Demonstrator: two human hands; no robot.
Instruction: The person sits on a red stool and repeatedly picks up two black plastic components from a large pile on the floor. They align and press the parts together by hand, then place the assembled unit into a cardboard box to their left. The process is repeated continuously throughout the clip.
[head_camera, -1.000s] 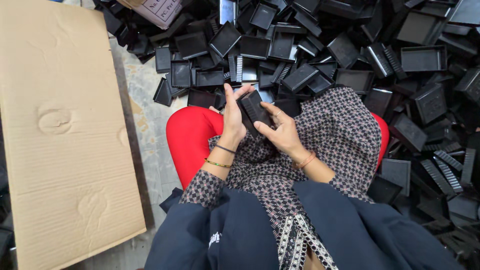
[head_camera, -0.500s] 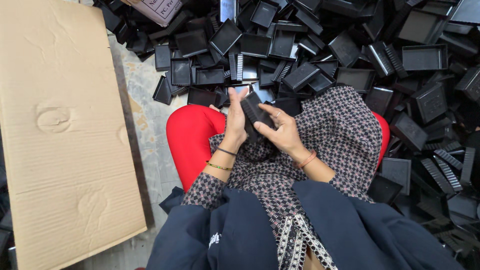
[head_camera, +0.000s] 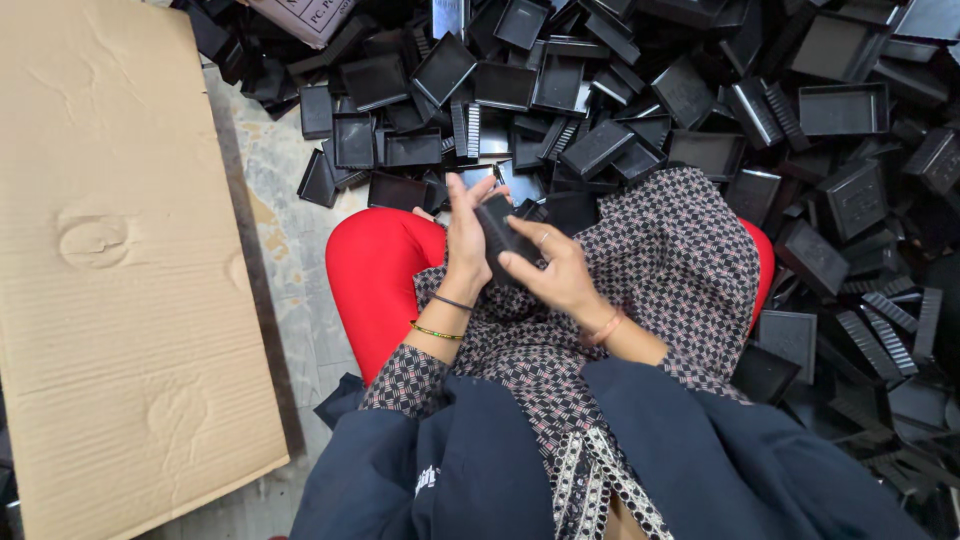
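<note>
Both hands working one black tray over the lap.
Left hand (head_camera: 468, 235) and right hand (head_camera: 550, 275) are gripping the black tray (head_camera: 497, 232), fingers closed around it; heap of trays (head_camera: 700, 100) is covering the floor's far side, unsorted.

Count as seen from the head view: two hands, the left hand (head_camera: 466, 240) and the right hand (head_camera: 556, 275), with one black plastic tray (head_camera: 497, 232) held between them. One large flat cardboard sheet (head_camera: 110, 260) lies on the floor. One corner of a cardboard box (head_camera: 300, 14) shows at top. The loose black trays in the pile (head_camera: 700, 110) are too many and too overlapped to count. Two bangles sit on the left wrist (head_camera: 440, 318).
</note>
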